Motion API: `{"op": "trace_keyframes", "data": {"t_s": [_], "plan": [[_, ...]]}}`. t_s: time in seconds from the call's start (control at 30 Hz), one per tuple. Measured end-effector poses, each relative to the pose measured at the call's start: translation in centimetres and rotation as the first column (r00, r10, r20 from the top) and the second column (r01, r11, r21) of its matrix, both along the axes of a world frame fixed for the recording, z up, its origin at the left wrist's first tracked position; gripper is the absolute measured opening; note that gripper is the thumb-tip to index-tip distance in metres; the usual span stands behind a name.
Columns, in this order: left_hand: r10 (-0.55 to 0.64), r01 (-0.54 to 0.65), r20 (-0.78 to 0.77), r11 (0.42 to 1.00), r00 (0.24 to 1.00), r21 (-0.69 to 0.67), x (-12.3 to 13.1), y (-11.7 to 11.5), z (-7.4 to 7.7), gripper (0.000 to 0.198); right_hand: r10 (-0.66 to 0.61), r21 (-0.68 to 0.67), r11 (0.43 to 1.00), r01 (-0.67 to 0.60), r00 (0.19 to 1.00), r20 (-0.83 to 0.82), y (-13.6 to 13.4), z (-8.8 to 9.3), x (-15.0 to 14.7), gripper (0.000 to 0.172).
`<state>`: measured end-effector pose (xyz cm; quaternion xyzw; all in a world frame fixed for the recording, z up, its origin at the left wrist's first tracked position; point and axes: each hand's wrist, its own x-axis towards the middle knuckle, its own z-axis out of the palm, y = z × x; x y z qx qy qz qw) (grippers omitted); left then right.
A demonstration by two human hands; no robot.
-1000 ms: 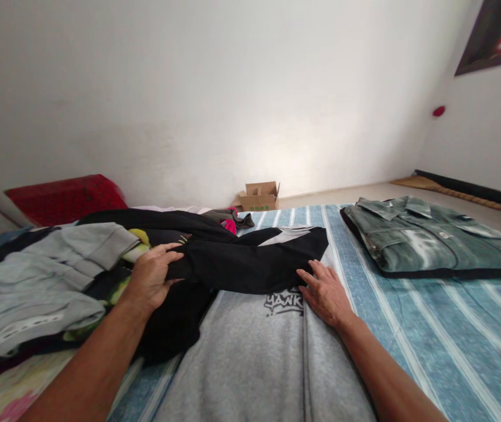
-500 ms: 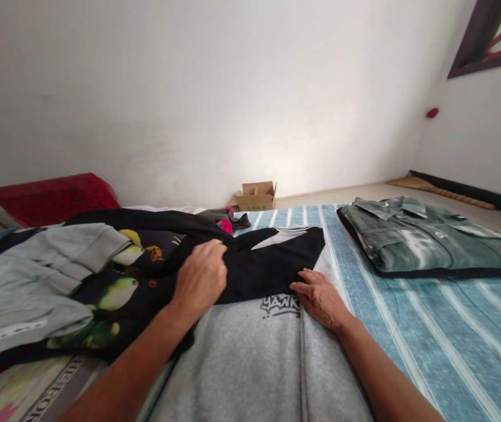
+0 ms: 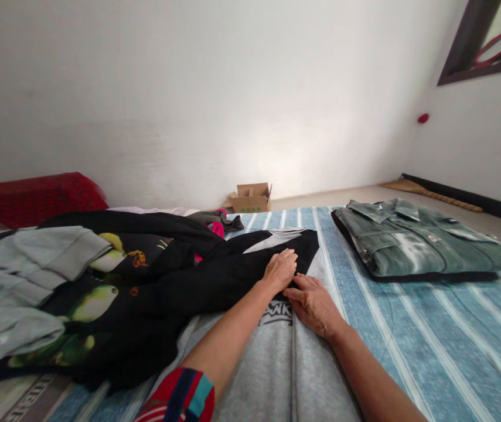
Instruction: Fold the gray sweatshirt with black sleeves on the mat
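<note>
A grey garment (image 3: 259,357) with black sleeves and dark lettering lies in front of me on the bed. One black sleeve (image 3: 228,275) crosses its upper part and runs left over the dark clothes. My left hand (image 3: 282,269) rests on this sleeve near its right end, fingers bent and close together; whether they pinch cloth is hidden. Just beside it, my right hand (image 3: 314,302) lies on the garment at the sleeve's lower edge, above the centre seam, its fingers spread with nothing between them.
Left, a grey garment (image 3: 26,264) lies on a black one with bird prints (image 3: 96,302). Folded green denim (image 3: 426,240) sits on the right of the blue striped sheet (image 3: 408,328). A cardboard box (image 3: 252,199) and red object (image 3: 39,199) are near the wall.
My left hand has moved right along the black sleeve, close to my right hand. The sleeve now stretches further left. My right hand has hardly moved, and the view has shifted slightly.
</note>
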<state>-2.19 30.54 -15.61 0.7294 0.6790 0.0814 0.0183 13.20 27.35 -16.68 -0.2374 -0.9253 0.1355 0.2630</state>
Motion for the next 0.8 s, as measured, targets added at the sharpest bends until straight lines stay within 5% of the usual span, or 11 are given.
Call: {"op": "trace_keyframes", "data": {"t_s": [0.2, 0.57, 0.8], "plan": [[0.128, -0.128, -0.008, 0.992, 0.992, -0.017, 0.1, -0.4, -0.3, 0.041, -0.004, 0.007, 1.000, 0.004, 1.000, -0.005, -0.1, 0.2, -0.1, 0.024], [0.160, -0.162, 0.036, 0.985, 0.986, 0.063, 0.6, 0.3, 1.4, 0.035, 0.016, -0.036, 0.999, -0.016, 1.000, 0.011, 0.0, 0.4, 0.1, 0.023], [0.160, -0.159, 0.015, 0.985, 0.987, -0.066, 0.7, 1.7, 0.0, 0.046, 0.031, -0.035, 0.999, -0.031, 0.999, -0.018, 0.0, 0.4, 0.2, 0.022]]}}
